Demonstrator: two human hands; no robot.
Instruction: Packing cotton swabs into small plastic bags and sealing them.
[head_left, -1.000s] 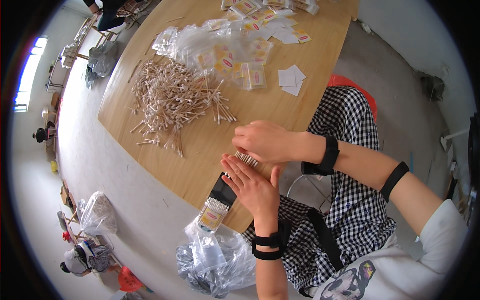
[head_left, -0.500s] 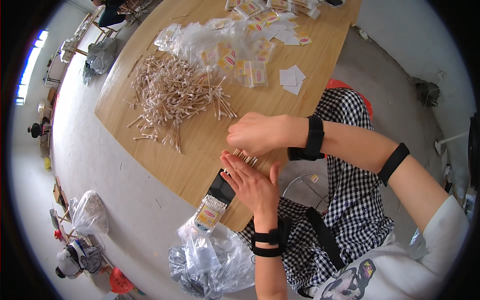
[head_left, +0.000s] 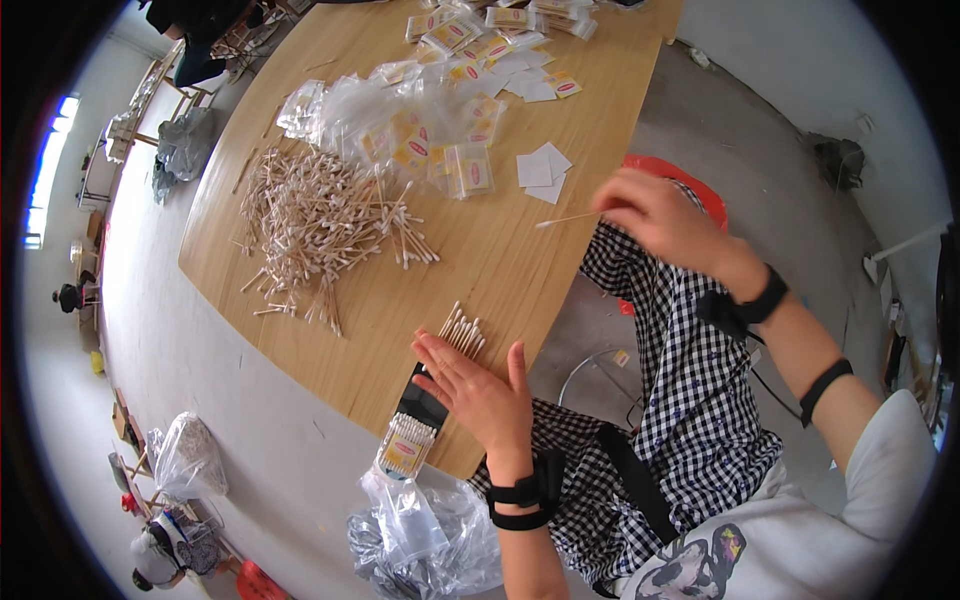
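Red oval labels (head_left: 475, 174) on yellow cards (head_left: 462, 166); lettering unreadable.

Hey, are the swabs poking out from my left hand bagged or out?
Out: the swabs show bare ends on the table; the left hand hides the rest.

The left hand (head_left: 480, 395) hides the lower ends of a row of cotton swabs (head_left: 463, 328) and part of a black holder (head_left: 422, 403). The right hand (head_left: 655, 220) is blurred, its fingers covering one end of a single swab (head_left: 560, 221). The picture's upper edge cuts off the table (head_left: 520, 270) and a person in dark clothes (head_left: 200, 55). At lower left, a co-worker's (head_left: 160, 550) hands are too small to make out.
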